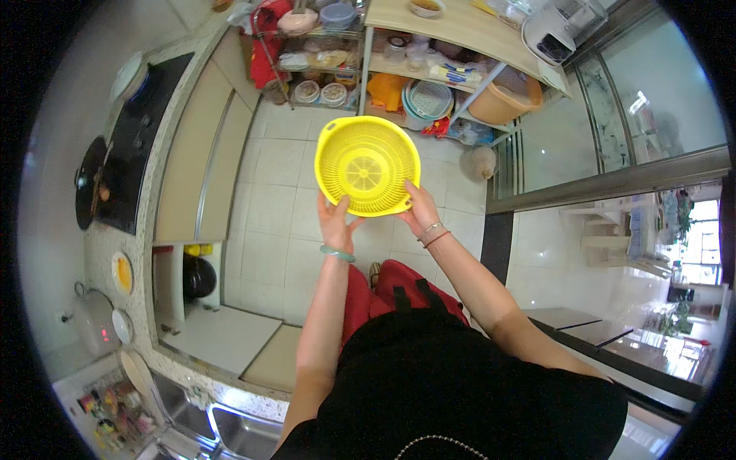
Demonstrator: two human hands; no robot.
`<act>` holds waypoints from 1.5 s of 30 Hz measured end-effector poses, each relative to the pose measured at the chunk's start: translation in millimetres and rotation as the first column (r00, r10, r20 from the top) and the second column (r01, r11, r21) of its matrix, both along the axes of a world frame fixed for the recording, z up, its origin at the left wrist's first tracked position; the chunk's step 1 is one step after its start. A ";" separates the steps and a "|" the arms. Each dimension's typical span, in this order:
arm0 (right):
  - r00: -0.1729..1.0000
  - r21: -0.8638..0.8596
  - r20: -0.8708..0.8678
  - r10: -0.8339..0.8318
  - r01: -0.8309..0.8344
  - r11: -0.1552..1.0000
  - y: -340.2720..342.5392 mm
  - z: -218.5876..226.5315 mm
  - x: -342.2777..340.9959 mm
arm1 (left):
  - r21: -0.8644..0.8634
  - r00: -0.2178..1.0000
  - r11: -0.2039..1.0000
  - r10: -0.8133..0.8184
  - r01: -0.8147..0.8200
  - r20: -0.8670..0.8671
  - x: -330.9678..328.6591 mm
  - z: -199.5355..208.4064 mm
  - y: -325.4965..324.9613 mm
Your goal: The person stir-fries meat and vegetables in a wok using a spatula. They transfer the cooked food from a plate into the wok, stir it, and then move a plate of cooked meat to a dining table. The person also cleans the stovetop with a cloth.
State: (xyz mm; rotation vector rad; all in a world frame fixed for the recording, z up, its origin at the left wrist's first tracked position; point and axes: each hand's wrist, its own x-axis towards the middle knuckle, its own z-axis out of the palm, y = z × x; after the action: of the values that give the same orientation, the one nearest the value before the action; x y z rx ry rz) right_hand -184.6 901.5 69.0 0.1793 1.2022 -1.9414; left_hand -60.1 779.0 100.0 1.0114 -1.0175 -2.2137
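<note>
Out in front of me, above the tiled floor, I hold a round yellow plastic colander (364,167) with slotted sides and a handle hole at each end. My left hand (335,220) grips its near-left rim, thumb on the inside and fingers underneath. On the near-right rim, beside one handle hole, my right hand (419,208) is closed the same way. The fingers under the bowl are partly hidden. Nothing shows inside the colander. A green bangle circles my left wrist; thin bracelets are on the right.
To the left runs a counter with a black gas stove (143,146), a plate of yellow food (122,272) and a sink (245,433). An open lower cabinet (218,337) juts below it. Ahead stand a wire rack (318,69) and a wooden shelf (460,34). Glass sliding doors (552,146) are right.
</note>
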 end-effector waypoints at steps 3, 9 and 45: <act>0.993 -0.001 0.041 -0.110 0.110 0.994 26.0 -15.7 -38.7 | 0.026 0.992 0.993 -0.113 0.112 0.050 -64.5 -18.6 15.0; 0.935 0.058 0.203 -0.292 0.287 0.956 34.7 -53.8 -120.9 | 0.081 0.967 0.975 -0.216 0.207 0.136 -186.4 -73.4 7.0; 0.904 0.042 0.229 -0.362 0.362 0.931 -105.0 -411.5 -516.3 | -0.128 0.928 0.989 -0.026 0.079 0.371 -614.9 -561.7 -73.8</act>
State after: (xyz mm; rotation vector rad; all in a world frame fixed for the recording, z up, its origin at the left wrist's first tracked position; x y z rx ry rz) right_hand -700.8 796.5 -342.4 0.6541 1.0647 -2.1645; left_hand -675.1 705.1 -461.6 1.3819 -1.3572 -1.9980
